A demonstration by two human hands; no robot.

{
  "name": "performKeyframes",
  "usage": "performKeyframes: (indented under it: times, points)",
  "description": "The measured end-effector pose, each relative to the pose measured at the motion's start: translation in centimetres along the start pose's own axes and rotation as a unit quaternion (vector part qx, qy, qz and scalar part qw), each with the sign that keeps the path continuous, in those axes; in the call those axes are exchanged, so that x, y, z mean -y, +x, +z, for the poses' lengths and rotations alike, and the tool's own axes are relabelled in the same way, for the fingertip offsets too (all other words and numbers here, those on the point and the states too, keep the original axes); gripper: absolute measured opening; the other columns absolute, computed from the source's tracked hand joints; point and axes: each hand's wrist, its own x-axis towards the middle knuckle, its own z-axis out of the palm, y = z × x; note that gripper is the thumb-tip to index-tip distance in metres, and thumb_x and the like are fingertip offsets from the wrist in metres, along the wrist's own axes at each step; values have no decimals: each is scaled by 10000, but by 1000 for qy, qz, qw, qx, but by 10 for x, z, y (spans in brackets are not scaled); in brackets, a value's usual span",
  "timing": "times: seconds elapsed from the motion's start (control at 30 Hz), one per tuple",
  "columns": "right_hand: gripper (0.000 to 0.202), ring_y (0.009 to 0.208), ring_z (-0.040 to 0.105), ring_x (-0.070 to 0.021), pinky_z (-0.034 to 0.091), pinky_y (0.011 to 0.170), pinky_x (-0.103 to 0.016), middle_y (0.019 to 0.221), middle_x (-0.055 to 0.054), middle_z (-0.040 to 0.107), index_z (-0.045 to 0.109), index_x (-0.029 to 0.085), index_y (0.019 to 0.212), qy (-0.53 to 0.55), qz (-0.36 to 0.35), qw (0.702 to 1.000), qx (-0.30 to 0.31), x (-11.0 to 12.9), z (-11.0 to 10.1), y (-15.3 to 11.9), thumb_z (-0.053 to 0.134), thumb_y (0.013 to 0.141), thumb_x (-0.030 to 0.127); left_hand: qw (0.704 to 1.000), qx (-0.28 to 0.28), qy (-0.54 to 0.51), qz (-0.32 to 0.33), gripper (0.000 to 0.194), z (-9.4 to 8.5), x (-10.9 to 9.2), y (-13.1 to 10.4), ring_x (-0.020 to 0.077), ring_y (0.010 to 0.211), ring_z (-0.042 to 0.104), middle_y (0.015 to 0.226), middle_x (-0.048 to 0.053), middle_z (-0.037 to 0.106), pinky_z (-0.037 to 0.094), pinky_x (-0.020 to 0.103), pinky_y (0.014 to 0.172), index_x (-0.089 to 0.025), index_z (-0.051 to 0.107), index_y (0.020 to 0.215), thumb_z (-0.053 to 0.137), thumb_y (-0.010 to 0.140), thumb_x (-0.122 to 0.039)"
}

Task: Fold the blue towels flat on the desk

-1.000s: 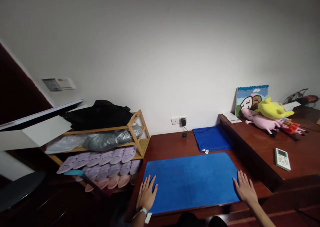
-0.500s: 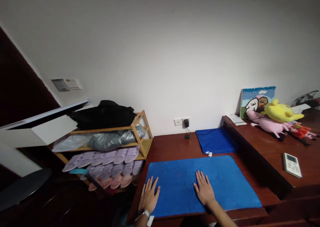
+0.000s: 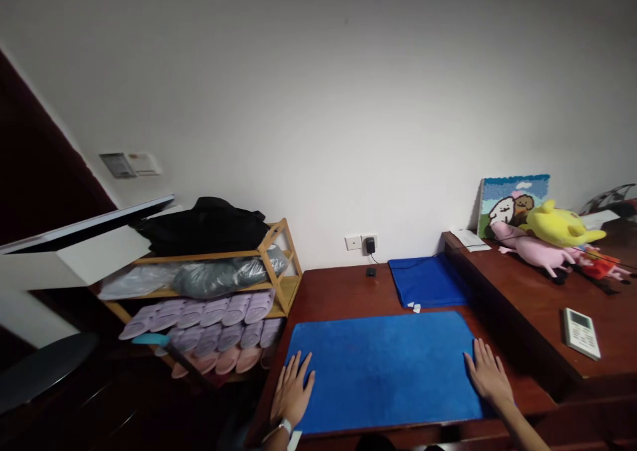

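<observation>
A light blue cloth [image 3: 383, 371] lies spread flat on the reddish-brown desk [image 3: 338, 292]. My left hand [image 3: 292, 391] rests palm down on its left edge, fingers spread. At the cloth's right edge lies my right hand [image 3: 488, 375], also flat with its fingers apart. Neither hand grips anything. Behind the spread cloth sits a folded darker blue cloth [image 3: 428, 280] with small white tags at its near edge.
On the raised surface at right are a white remote [image 3: 581, 333], plush toys [image 3: 557, 225], papers [image 3: 469, 240] and a dog picture [image 3: 515, 202]. A wooden rack [image 3: 281, 265] at left holds slippers [image 3: 213, 310] and a black bag [image 3: 204, 225]. A plug [image 3: 370, 245] sits in the wall socket.
My right hand has slid from the middle of the spread cloth to its right edge. My left hand stays at the left edge.
</observation>
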Motion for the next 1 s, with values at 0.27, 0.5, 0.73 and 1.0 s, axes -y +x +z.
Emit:
performKeyframes:
  times: [0.27,0.5,0.73,1.0]
  points:
    - [846,1598,223,-305,207,1283,-514,1725,-158,239,258,14,1635,5,6,1000,11,8,-9,-4,136,956,503,1000,12,9,-3,563,-5,-4,0,250,1557,367,1690,51,403,274,510,1282,-314,446,1582,383,1042,-461]
    - [809,1577,286,-318,175,1284,-562,1703,-180,294,327,31,1618,-2,38,999,-6,37,-25,-4,163,980,502,999,24,23,-11,573,-10,-9,-1,246,1563,355,1692,60,391,263,495,1288,-288,439,1588,399,1038,-444]
    - [751,1599,226,-276,136,1312,-491,1709,-129,288,310,71,1633,84,-175,981,-19,187,-33,-35,219,1033,513,1000,16,18,-13,570,-4,-8,-2,246,1562,358,1693,55,392,263,495,1286,-293,450,1582,407,1034,-444]
    - [742,1607,190,-267,126,1307,-510,1718,-109,241,292,117,1642,101,-212,971,46,247,-20,-35,235,1037,541,1000,6,7,-7,565,-1,-2,-2,252,1552,374,1684,52,415,273,506,1282,-299,453,1580,401,1035,-440]
